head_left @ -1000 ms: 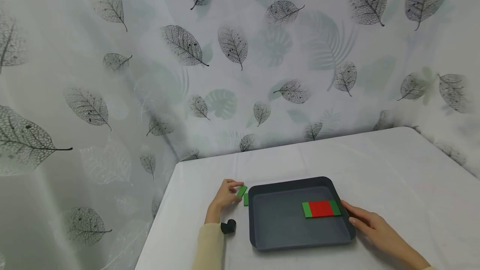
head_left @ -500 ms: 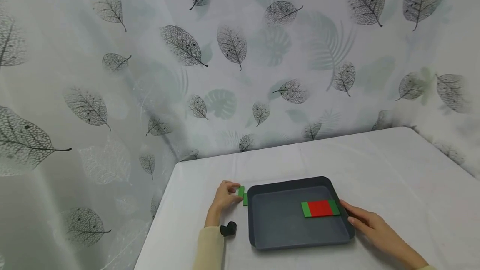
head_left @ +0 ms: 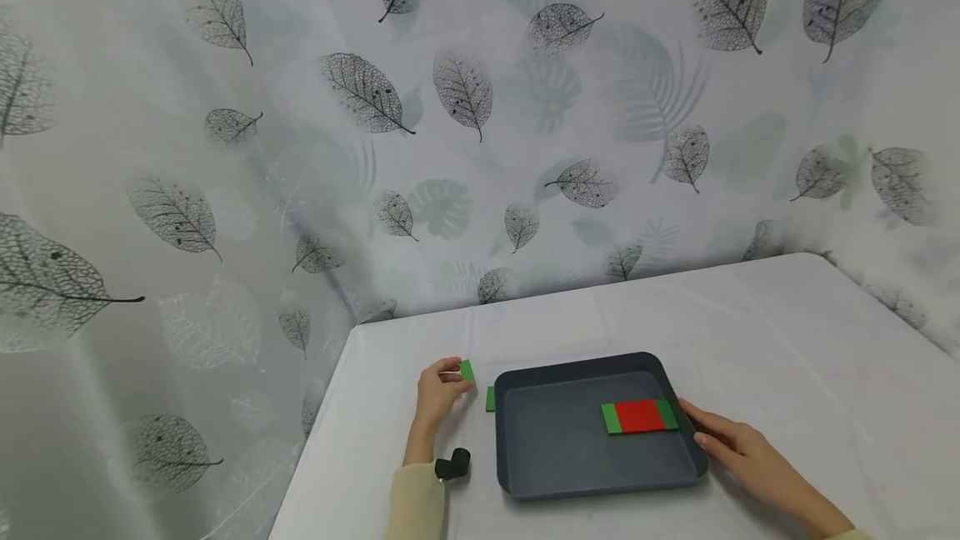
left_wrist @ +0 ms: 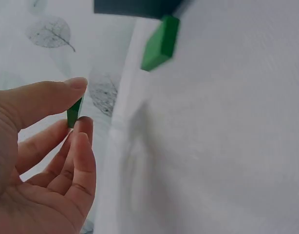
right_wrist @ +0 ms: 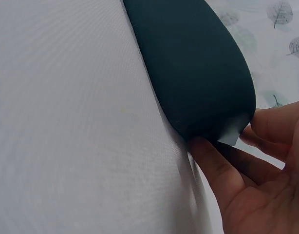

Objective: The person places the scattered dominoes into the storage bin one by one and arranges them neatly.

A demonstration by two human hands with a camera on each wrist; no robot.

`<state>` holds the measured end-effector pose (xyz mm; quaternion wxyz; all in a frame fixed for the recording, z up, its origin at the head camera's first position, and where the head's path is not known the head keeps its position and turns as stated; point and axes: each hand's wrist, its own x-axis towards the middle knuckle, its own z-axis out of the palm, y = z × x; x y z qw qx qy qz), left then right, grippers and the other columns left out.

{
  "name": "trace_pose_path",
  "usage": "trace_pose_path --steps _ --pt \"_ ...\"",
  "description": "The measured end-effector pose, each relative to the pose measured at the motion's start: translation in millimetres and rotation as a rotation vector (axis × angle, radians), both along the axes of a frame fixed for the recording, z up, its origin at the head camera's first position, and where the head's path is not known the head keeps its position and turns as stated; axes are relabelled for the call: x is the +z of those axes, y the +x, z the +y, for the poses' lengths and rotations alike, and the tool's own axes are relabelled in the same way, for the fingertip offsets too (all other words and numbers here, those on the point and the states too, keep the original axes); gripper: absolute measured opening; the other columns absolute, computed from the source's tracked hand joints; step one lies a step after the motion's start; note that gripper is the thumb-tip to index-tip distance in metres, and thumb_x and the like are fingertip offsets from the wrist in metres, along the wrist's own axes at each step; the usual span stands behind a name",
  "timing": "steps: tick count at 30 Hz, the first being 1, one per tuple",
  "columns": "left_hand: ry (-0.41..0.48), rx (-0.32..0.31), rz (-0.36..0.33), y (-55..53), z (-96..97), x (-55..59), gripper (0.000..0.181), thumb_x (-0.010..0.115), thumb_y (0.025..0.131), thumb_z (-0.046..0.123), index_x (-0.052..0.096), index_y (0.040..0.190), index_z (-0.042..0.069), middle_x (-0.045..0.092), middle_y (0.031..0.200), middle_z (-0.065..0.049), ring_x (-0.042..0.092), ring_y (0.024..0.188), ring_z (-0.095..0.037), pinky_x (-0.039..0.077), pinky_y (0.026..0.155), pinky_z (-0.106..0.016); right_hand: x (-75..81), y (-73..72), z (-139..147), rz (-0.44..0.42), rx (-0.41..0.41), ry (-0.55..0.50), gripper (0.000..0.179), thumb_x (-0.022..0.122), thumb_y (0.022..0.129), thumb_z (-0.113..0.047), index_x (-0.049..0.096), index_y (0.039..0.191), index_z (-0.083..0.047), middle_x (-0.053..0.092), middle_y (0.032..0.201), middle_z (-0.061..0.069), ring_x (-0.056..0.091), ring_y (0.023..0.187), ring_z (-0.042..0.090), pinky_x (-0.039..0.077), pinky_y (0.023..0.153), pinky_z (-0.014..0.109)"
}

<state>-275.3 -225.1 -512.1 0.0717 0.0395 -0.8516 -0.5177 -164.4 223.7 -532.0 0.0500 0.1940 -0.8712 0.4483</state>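
My left hand [head_left: 437,394] pinches a small flat green block [head_left: 467,371] between thumb and fingertips, lifted off the table at the left. A second green block [head_left: 491,398] lies on the table against the left side of the dark grey tray [head_left: 570,457]. Inside that tray, near its right end, a red piece [head_left: 639,417] lies between a light green piece [head_left: 611,418] and a darker green piece [head_left: 667,413]. My right hand [head_left: 746,450] touches the tray's right outer wall with nearly straight fingers; the right wrist view shows fingertips [right_wrist: 200,146] against that dark wall.
A white cloth-covered table [head_left: 787,340] carries everything. Behind and to the left hangs a leaf-patterned curtain [head_left: 450,157]. A black wrist camera [head_left: 453,464] sticks out from my left wrist, beside the tray's left wall.
My left hand has picked up the green block from beside the tray and carried it away to the left. The right hand stays at the tray's wall.
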Motion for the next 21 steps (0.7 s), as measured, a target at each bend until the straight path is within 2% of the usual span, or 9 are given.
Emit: trace_pose_path --steps 4,7,11,15,18,21 --pt "0.072 0.001 0.079 4.9 5.0 10.0 0.044 0.079 0.076 0.0 0.065 0.118 -0.002 0.067 0.105 -0.018 0.064 0.087 -0.017 0.052 0.071 -0.02 -0.3 -0.9 1.0 -0.025 -0.003 0.01 0.046 0.054 0.1 -0.02 0.049 0.142 -0.001 0.043 0.137 -0.016 0.032 0.118 -0.023 0.042 0.086 0.007" --pt "0.133 -0.012 0.127 9.2 12.0 20.7 0.045 0.078 0.076 -0.001 0.064 0.119 -0.005 0.065 0.109 -0.022 0.064 0.089 -0.021 0.051 0.072 -0.017 -0.4 -0.7 1.2 -0.028 0.001 0.006 0.046 0.054 0.1 -0.02 0.049 0.142 -0.001 0.043 0.136 -0.017 0.032 0.118 -0.023 0.043 0.086 0.007" --pt "0.23 -0.055 0.137 15.6 23.3 36.1 0.046 0.076 0.077 -0.004 0.062 0.121 -0.008 0.063 0.112 -0.026 0.064 0.092 -0.024 0.051 0.072 -0.015 -0.1 0.4 0.7 -0.007 0.007 -0.011 0.046 0.055 0.1 -0.019 0.05 0.141 0.0 0.042 0.134 -0.023 0.032 0.118 -0.022 0.041 0.086 0.006" --pt "0.286 -0.111 0.136 23.0 35.8 48.9 0.047 0.075 0.077 -0.008 0.061 0.121 -0.01 0.061 0.112 -0.03 0.062 0.089 -0.018 0.052 0.073 -0.016 0.0 0.8 0.7 0.003 0.005 -0.016 0.045 0.056 0.1 -0.018 0.05 0.14 0.001 0.043 0.134 -0.022 0.033 0.118 -0.022 0.041 0.086 0.005" --pt "0.296 -0.139 0.161 29.6 45.9 53.5 0.046 0.075 0.078 -0.007 0.061 0.122 -0.01 0.062 0.112 -0.029 0.061 0.086 -0.012 0.052 0.074 -0.016 0.5 0.8 0.8 0.001 -0.005 -0.003 0.045 0.055 0.1 -0.02 0.05 0.14 0.0 0.044 0.136 -0.016 0.033 0.117 -0.022 0.042 0.086 0.007" --pt "0.301 -0.155 0.178 34.5 55.9 53.2 0.046 0.075 0.078 -0.005 0.061 0.122 -0.008 0.062 0.113 -0.027 0.061 0.086 -0.01 0.052 0.074 -0.016 1.0 1.1 0.5 -0.005 -0.012 0.009 0.046 0.055 0.1 -0.021 0.05 0.141 -0.001 0.046 0.136 -0.01 0.033 0.117 -0.021 0.044 0.085 0.008"
